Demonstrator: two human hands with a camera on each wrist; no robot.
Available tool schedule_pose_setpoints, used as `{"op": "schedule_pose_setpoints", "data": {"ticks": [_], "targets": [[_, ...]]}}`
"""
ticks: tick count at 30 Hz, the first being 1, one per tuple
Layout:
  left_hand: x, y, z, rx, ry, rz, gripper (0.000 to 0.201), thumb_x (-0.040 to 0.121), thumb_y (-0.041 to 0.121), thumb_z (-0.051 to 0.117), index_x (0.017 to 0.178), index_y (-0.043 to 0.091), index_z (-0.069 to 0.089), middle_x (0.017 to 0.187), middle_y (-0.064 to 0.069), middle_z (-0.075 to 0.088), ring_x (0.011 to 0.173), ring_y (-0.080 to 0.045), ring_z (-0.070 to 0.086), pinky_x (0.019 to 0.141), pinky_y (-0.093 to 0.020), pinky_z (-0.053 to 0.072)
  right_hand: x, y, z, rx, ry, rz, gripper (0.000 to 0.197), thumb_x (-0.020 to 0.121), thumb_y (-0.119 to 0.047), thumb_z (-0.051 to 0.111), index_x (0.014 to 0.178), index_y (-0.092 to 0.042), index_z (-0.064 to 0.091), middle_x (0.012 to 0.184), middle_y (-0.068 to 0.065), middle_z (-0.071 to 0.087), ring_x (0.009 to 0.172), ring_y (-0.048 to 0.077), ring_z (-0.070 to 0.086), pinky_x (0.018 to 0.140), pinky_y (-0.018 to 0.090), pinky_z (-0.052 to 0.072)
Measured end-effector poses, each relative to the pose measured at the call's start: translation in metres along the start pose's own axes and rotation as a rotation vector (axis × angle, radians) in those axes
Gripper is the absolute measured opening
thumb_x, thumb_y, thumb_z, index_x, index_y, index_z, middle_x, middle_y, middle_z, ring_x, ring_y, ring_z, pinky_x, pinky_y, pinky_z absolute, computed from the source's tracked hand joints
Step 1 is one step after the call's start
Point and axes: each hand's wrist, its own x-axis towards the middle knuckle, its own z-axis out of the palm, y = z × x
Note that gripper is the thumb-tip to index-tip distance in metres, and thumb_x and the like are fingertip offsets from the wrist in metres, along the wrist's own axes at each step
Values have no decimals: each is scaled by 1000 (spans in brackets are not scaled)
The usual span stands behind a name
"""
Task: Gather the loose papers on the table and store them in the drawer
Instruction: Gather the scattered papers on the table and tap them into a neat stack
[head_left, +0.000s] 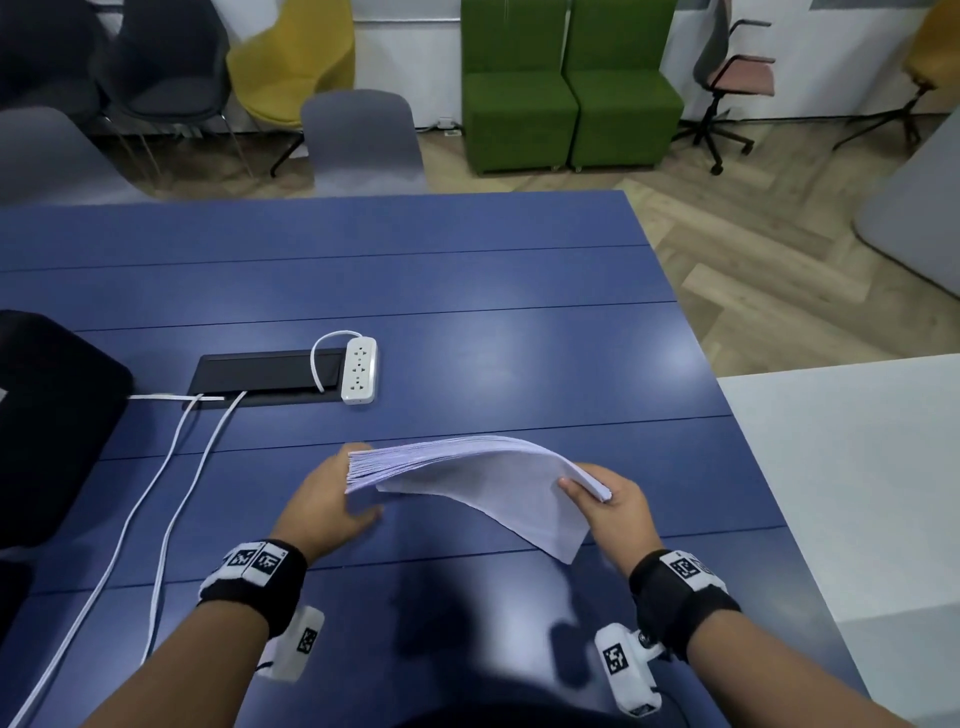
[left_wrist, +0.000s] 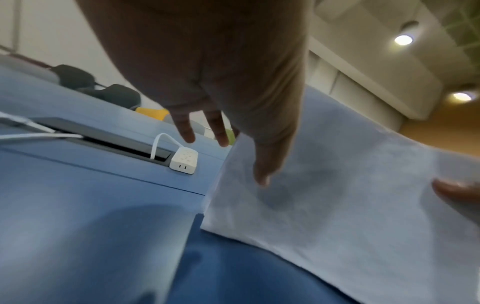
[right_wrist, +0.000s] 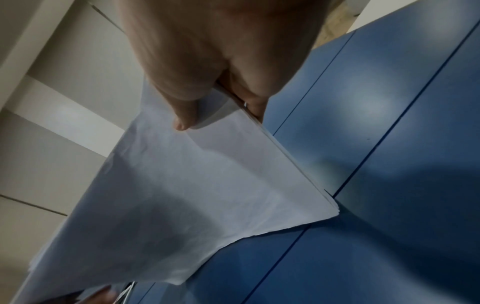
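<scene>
A stack of white papers (head_left: 467, 470) hangs bowed above the blue table (head_left: 467, 312), its lower corner drooping toward the tabletop. My right hand (head_left: 608, 509) pinches the stack's right end, thumb on the near face and fingers behind; the right wrist view shows that right hand (right_wrist: 218, 118) on the papers (right_wrist: 194, 185). My left hand (head_left: 327, 493) lies against the stack's fanned left edge. In the left wrist view the left hand (left_wrist: 233, 159) has straight fingers, its thumb lying on the papers (left_wrist: 337, 216). No drawer is in view.
A white power strip (head_left: 358, 376) lies beside a black cable tray (head_left: 260, 371), with white cables (head_left: 171, 493) running toward the near left edge. A black bag (head_left: 47, 415) sits at far left. A white surface (head_left: 831, 493) adjoins the table on the right. Chairs stand beyond.
</scene>
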Motion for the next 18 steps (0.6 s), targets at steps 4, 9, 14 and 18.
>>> {"op": "schedule_pose_setpoints", "data": {"ticks": [4,9,14,18], "targets": [[2,0,0,-82,64,-67,34,87,14,85,94,41,67,93,18,76,85,-7,71,75,-25,54,-4,2,-7,-20,-3,31,7,93,-17,80,97,-22,82,96,-9,81,93,8,75,84,23,55],[0,2,-2,-55,-87,-4,25,84,43,68,103,59,72,106,14,72,98,2,68,91,-23,53,-11,18,-10,21,-111,145,42,81,-13,91,118,-27,76,112,-16,79,105,-1,73,90,17,56],[0,16,0,-11,-57,-61,10,92,59,59,86,55,67,97,20,64,81,-2,64,71,-32,49,-8,22,5,-261,-47,114,11,91,-28,81,82,-28,75,73,-16,75,68,1,67,72,26,54],[-7,21,-2,-138,131,-122,18,95,38,78,86,30,66,89,16,69,76,-7,65,70,-38,52,-16,13,4,-283,-54,-246,44,94,8,66,119,-27,78,113,-28,76,109,-7,70,98,13,51]]}}
